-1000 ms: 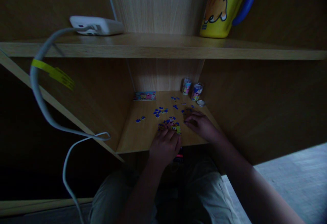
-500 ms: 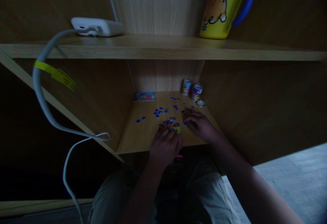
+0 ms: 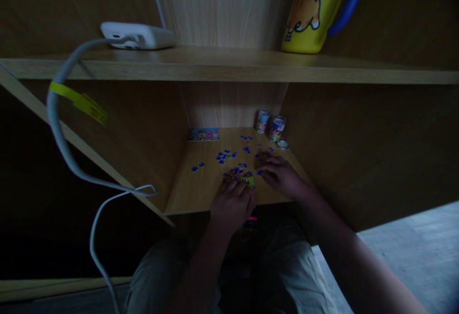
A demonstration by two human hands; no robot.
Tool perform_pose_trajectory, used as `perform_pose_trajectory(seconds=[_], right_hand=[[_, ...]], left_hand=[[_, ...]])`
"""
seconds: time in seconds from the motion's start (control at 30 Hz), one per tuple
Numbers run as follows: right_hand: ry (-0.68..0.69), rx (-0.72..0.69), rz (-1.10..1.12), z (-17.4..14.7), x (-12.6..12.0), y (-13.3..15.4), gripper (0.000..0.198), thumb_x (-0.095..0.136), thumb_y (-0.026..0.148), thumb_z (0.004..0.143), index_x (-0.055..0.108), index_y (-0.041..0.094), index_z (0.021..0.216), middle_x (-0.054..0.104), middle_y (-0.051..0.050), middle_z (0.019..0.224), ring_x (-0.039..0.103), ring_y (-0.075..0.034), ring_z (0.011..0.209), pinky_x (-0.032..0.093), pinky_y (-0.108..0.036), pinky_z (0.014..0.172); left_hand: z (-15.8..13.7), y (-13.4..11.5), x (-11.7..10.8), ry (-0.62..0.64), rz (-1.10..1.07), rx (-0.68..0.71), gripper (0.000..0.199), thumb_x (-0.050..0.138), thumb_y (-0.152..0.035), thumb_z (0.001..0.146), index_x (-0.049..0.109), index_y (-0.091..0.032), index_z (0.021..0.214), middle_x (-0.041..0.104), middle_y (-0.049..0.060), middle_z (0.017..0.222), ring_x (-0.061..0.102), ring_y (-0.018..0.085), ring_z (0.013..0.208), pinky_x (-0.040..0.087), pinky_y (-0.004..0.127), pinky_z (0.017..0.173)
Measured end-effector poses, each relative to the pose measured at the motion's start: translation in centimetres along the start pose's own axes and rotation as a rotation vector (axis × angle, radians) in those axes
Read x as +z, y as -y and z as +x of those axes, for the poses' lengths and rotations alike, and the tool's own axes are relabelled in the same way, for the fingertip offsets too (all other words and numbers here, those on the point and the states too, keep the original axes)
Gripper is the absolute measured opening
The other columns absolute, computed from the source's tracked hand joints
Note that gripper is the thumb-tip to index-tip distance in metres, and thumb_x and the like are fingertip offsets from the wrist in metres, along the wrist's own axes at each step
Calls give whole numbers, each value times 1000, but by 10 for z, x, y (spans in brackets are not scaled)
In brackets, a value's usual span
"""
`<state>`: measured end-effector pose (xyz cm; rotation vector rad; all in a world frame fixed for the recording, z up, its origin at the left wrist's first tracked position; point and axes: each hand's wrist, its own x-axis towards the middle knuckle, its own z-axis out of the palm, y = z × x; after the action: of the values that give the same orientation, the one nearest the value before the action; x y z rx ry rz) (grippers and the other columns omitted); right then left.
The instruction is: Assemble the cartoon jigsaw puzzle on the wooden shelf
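Observation:
A partly joined jigsaw puzzle (image 3: 247, 179) with a yellow cartoon figure lies near the front edge of the wooden shelf. My left hand (image 3: 232, 204) rests on its near edge, fingers laid flat and covering part of it. Just to the right, my right hand (image 3: 281, 176) has its thumb and fingertips closed at a small blue puzzle piece (image 3: 258, 173), low over the board. Loose blue puzzle pieces (image 3: 222, 157) lie face down beyond the left hand. More puzzle pieces (image 3: 246, 150) are scattered toward the back and beside the right hand.
Two printed cans (image 3: 277, 128) stand at the back right, with a round lid (image 3: 282, 145) beside them. A picture card (image 3: 204, 135) lies at the back left. Overhead, a shelf (image 3: 222, 74) bears a white charger (image 3: 138, 36) with a hanging cable (image 3: 59, 137) and a yellow mug (image 3: 308, 22).
The right hand's fingers have shifted very slightly at the blue puzzle piece. My left hand stays on the joined puzzle. The whole view has moved a little.

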<state>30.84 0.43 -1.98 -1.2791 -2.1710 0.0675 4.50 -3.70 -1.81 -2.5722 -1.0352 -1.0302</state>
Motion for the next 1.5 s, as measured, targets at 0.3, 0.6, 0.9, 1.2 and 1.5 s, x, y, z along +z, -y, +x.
perform_pose_trajectory(seconds=[0.3,0.6,0.9,1.2,1.5], right_hand=[[-17,99,121,6,-5,7,4,73,30,101,76,28,102,80,-7,106,73,-28,106,57,-45,98],[6,273,478,31,28,17,10,71,33,101,79,26,100,85,-3,99,80,-22,91,62,-36,85],[18,266,372,33,31,20,10,73,21,101,82,26,102,85,-3,103,80,-22,95,59,-35,89],[16,218,300,36,29,25,13,75,18,101,84,28,98,85,-2,99,79,-22,91,56,-34,86],[-4,149,186,36,28,27,14,74,17,103,84,25,98,83,-4,99,76,-23,96,55,-35,91]], left_hand=[[-1,0,0,4,11,3,10,68,-22,105,73,-21,96,77,10,99,74,30,106,62,49,94],[-1,0,0,-4,28,6,11,68,-24,105,74,-21,96,78,9,97,74,30,105,61,48,92],[0,0,3,-29,34,18,11,70,-21,103,74,-20,92,76,9,94,74,29,102,60,48,95],[2,-1,-1,10,25,14,18,65,-22,106,73,-20,90,75,9,92,73,28,96,59,46,88],[0,-1,-1,37,24,6,15,65,-23,106,74,-19,95,75,10,96,72,29,102,59,47,92]])
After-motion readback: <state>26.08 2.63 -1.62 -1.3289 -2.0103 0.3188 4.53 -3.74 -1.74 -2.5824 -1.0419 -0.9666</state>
